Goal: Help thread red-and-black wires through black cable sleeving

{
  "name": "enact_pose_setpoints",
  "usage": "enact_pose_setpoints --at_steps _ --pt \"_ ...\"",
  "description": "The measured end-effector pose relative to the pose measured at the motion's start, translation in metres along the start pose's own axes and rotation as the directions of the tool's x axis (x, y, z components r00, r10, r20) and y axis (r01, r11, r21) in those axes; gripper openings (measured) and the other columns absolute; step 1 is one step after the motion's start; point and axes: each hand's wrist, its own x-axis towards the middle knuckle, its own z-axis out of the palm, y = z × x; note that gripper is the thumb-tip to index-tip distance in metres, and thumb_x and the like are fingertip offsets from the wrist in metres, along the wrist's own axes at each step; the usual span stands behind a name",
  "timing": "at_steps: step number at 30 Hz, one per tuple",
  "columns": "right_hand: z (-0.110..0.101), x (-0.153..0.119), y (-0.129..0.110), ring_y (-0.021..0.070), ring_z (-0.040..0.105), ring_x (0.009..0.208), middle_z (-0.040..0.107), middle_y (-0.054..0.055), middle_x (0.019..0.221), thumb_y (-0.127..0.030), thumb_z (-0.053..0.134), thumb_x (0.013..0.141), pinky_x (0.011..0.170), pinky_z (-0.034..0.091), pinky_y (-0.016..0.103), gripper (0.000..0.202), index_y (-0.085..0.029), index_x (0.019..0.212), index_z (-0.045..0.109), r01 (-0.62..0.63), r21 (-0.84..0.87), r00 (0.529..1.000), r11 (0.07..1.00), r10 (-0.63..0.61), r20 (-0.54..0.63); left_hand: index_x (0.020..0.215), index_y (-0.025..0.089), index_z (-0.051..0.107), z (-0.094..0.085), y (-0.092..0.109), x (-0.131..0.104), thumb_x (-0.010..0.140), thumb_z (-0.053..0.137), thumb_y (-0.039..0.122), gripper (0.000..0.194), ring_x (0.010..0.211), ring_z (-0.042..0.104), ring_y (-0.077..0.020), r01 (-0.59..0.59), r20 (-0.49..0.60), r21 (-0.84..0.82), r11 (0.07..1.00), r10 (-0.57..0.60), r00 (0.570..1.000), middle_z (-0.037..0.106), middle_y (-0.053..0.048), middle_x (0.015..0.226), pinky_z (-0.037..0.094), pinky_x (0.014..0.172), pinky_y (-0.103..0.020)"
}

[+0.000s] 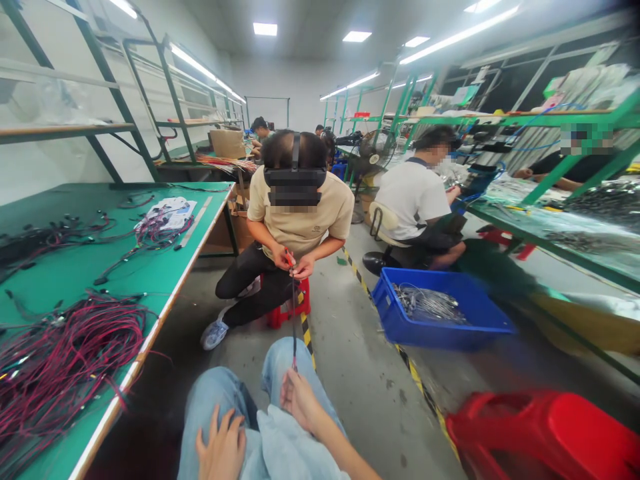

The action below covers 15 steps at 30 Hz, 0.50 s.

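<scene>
My right hand (pixel 301 399) is closed in a pinch on the near end of a thin dark cable (pixel 295 313) with some reddish wire at its end. The cable runs taut, away from me, to the hands (pixel 295 265) of a person seated opposite. Between that person's fingers is a small red-handled tool (pixel 289 257); its exact kind is too small to tell. My left hand (pixel 221 445) lies on my left thigh, fingers spread, holding nothing.
At left, a green-topped table (pixel 200 243) bears a heap of red and black wire harnesses (pixel 85 353). A blue crate (pixel 445 333) with grey cables stands on the floor at right, and a red stool (pixel 550 427) is nearer. Another person (pixel 413 200) works at the right bench.
</scene>
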Motion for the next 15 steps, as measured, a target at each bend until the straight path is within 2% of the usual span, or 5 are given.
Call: enact_pose_setpoints --at_steps 10,15 --pt "0.0026 -0.0041 -0.0019 0.0069 0.042 0.043 0.047 -0.004 0.045 -0.049 0.063 0.064 0.048 0.033 0.02 0.035 -0.018 0.065 0.048 0.008 0.01 1.0 1.0 -0.008 0.003 0.104 0.03 0.061 -0.0042 -0.0001 -0.0019 0.079 0.03 0.019 0.041 0.128 0.027 -0.0269 -0.016 -0.034 -0.022 1.0 0.016 0.999 0.055 0.0 0.124 0.018 0.098 -0.056" --pt "0.0019 -0.0036 -0.0001 0.0059 0.042 0.043 0.047 -0.005 0.046 -0.053 0.067 0.055 0.048 0.032 0.019 0.042 -0.018 0.066 0.048 0.002 -0.002 1.0 1.0 -0.002 0.003 0.103 0.029 0.061 -0.0046 0.0007 -0.0021 0.078 0.031 0.018 0.041 0.128 0.028 -0.0268 -0.01 -0.032 -0.042 0.999 0.009 0.999 0.055 -0.001 0.123 0.018 0.099 -0.056"
